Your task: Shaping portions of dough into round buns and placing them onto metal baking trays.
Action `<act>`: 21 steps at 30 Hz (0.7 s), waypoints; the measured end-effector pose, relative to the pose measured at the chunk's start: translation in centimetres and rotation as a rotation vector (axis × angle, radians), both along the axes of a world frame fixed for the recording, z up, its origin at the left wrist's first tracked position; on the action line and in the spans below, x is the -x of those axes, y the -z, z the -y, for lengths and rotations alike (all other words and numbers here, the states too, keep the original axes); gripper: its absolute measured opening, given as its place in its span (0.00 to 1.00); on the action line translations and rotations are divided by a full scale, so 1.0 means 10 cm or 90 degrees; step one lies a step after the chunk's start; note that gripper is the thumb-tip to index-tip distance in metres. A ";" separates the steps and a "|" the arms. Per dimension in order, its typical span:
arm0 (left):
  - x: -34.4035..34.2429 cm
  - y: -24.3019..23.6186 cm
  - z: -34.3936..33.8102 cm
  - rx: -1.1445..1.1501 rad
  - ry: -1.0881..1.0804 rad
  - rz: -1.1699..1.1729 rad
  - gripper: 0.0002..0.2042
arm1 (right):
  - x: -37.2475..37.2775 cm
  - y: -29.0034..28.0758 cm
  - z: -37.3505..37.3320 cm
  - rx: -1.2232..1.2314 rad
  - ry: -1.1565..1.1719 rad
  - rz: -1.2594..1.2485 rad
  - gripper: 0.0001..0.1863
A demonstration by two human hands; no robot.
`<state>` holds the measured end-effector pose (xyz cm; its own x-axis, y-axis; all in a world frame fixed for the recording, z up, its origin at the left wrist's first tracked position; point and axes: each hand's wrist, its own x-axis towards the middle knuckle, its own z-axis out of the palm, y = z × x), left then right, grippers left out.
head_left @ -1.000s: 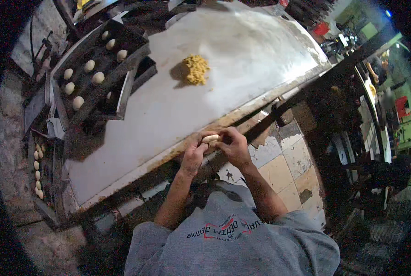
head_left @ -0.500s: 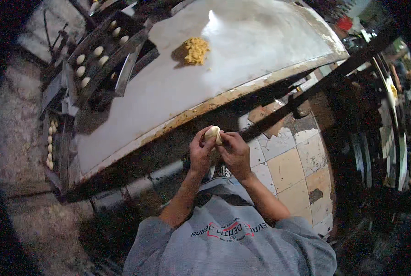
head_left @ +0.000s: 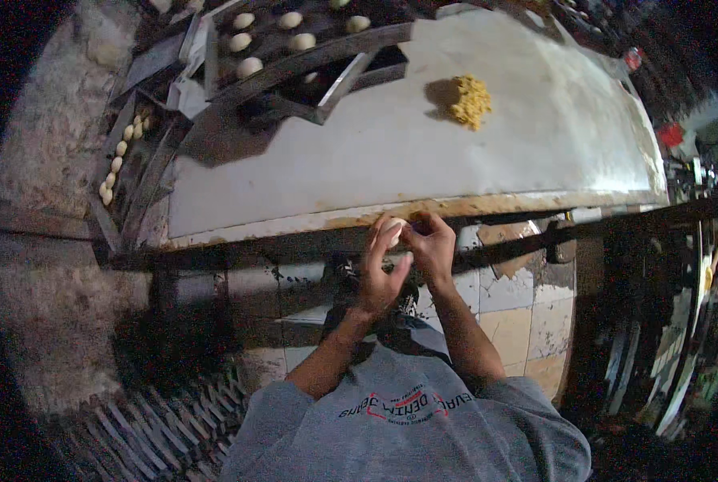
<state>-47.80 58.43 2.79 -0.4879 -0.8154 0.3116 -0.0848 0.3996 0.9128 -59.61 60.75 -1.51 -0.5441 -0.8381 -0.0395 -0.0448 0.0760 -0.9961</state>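
A small pale dough ball (head_left: 393, 231) is held up between my two hands, just off the near edge of the table. My left hand (head_left: 381, 269) cups it from the left, its fingers curled round the far side and its thumb lifted away. From the right, my right hand (head_left: 433, 251) pinches the ball with thumb and fingertips, which partly cover it. Beyond them, a heap of crumbly yellow filling (head_left: 471, 103) lies on the pale tabletop (head_left: 319, 161).
A dark tray (head_left: 310, 60) with rows of spaced dough balls rests at the table's far left. Further left, a narrow tray (head_left: 151, 170) holds several more in a line. A dark bar (head_left: 503, 255) crosses below the table's edge, above floor tiles (head_left: 503, 329).
My view has turned, so the table lies more level and the filling and trays appear further right. My left thumb has come off the dough ball, which both hands still hold.
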 end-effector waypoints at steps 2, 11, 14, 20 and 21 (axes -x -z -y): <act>-0.19 0.10 0.17 -0.030 0.008 0.022 0.28 | -0.16 0.14 0.30 -0.039 0.029 0.103 0.14; -0.56 0.13 1.07 -0.403 0.242 -0.204 0.43 | -0.45 0.10 1.16 -0.077 0.112 0.245 0.22; -0.73 0.23 1.28 -0.515 0.262 -0.379 0.38 | -0.21 0.15 1.27 -0.067 0.053 -0.494 0.23; -1.28 0.31 1.66 -0.560 0.183 -0.378 0.17 | 0.84 0.55 1.92 -0.114 0.108 -0.776 0.17; -1.34 0.32 1.70 -0.503 0.137 -0.305 0.13 | 0.85 0.64 2.10 -0.079 0.155 -0.793 0.14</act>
<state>-34.42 41.39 -0.41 -0.6157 -0.7833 -0.0861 0.3722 -0.3854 0.8443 -68.15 39.77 -7.91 -0.4079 -0.7396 0.5354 -0.9121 0.3033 -0.2758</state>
